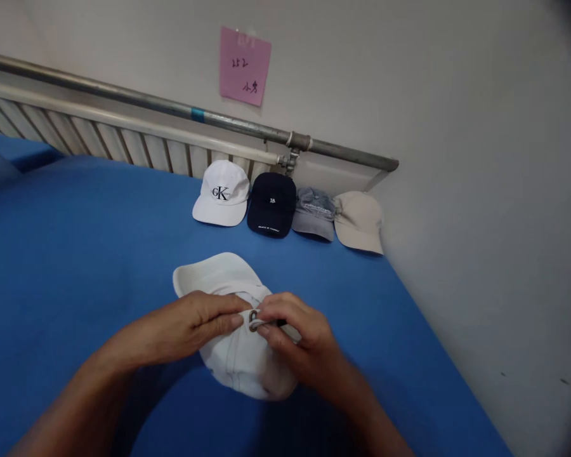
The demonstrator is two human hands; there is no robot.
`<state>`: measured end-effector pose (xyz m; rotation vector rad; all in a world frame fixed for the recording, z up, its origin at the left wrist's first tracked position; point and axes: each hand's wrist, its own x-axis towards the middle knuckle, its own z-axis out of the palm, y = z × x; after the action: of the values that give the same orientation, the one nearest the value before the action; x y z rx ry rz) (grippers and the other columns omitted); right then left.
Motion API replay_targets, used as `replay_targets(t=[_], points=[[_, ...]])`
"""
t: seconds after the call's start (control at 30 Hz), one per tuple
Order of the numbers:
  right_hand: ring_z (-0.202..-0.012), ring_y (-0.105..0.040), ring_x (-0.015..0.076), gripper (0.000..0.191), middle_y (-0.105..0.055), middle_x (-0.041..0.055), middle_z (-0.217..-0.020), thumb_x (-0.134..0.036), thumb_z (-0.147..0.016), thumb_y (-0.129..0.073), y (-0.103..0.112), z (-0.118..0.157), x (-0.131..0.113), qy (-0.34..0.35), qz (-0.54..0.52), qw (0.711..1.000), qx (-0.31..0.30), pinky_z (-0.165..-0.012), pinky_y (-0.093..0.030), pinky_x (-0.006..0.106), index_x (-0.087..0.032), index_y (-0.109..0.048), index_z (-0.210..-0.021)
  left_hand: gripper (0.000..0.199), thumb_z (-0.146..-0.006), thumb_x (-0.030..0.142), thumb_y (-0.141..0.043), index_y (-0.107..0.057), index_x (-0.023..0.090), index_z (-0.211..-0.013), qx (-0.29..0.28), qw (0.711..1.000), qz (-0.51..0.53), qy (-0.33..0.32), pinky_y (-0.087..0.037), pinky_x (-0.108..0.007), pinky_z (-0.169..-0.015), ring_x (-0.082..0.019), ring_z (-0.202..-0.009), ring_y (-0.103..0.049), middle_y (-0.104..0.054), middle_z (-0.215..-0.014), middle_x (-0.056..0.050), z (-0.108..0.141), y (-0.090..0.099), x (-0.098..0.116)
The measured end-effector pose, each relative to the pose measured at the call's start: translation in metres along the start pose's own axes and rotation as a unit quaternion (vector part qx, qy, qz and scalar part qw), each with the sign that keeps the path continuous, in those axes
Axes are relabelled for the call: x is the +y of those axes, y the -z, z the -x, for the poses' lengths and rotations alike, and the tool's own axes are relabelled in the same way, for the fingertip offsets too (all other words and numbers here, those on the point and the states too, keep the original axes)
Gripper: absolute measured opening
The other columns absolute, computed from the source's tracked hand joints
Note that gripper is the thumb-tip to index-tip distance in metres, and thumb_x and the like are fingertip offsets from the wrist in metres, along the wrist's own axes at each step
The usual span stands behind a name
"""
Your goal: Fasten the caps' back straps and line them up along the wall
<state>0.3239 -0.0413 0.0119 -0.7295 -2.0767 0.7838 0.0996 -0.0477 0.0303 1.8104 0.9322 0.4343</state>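
A white baseball cap (233, 362) is held over the blue surface, its brim pointing up and left and the back of its crown toward me. My left hand (204, 317) pinches the cap's fabric beside a metal eyelet (253, 320) at the back opening. On the other side, my right hand (297, 330) is closed on the cap's thin strap (264, 322), which passes at the eyelet. The right fingers hide part of the strap, and a small dark bit shows beside them.
Along the wall stand a white cap (223, 197), a navy cap (272, 206), a grey-blue cap (314, 216) and a beige cap (359, 222) on the blue surface (99, 254). Behind are a radiator (137, 143), a metal pipe (247, 125) and a pink note (245, 66).
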Motion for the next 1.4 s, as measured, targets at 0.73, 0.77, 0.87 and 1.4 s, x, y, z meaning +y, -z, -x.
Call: replay_targets(t=[0.73,0.77,0.87,1.4], points=[[-0.094,-0.064,0.0173,0.005,-0.068,0.0031,-0.092,-0.019,-0.088,-0.062,0.012,0.001,0.003,0.004,-0.115,0.993,0.000,-0.090,-0.050,0.038,-0.022,-0.064,-0.089,0.027,-0.073,0.026,-0.075,-0.074,0.014,-0.097,0.059,0.860,0.496,0.105,-0.049,-0.025,-0.081,-0.017,-0.088,-0.064,-0.071,-0.096,-0.008,-0.021,-0.014,-0.014],[-0.092,-0.063,0.0170,0.005,-0.068,0.0028,-0.090,-0.018,-0.088,-0.061,0.011,0.001,0.004,0.014,-0.105,0.994,0.002,-0.090,-0.049,0.038,-0.022,-0.064,-0.089,0.030,-0.070,0.021,-0.077,-0.073,0.015,-0.099,0.059,0.851,0.510,0.112,-0.050,-0.025,-0.078,-0.016,-0.084,-0.065,-0.072,-0.093,-0.007,-0.021,-0.014,-0.014],[-0.097,-0.061,0.0178,0.005,-0.067,0.0041,-0.095,-0.017,-0.088,-0.061,0.010,0.000,0.003,0.023,-0.067,0.997,0.015,-0.095,-0.045,0.040,-0.021,-0.063,-0.087,0.038,-0.064,0.014,-0.081,-0.071,0.015,-0.100,0.076,0.838,0.529,0.112,-0.051,-0.023,-0.070,-0.013,-0.073,-0.066,-0.071,-0.084,-0.004,-0.020,-0.015,-0.011],[-0.107,-0.058,0.0240,0.013,-0.063,0.0106,-0.110,-0.009,-0.079,-0.053,-0.001,0.003,-0.007,0.071,0.157,0.983,0.065,-0.095,-0.048,0.049,-0.021,-0.052,-0.075,0.046,-0.065,0.015,-0.082,-0.062,0.018,-0.105,0.136,0.892,0.425,0.068,-0.051,-0.023,-0.069,-0.012,-0.078,-0.063,-0.067,-0.089,0.000,-0.021,-0.031,0.002]])
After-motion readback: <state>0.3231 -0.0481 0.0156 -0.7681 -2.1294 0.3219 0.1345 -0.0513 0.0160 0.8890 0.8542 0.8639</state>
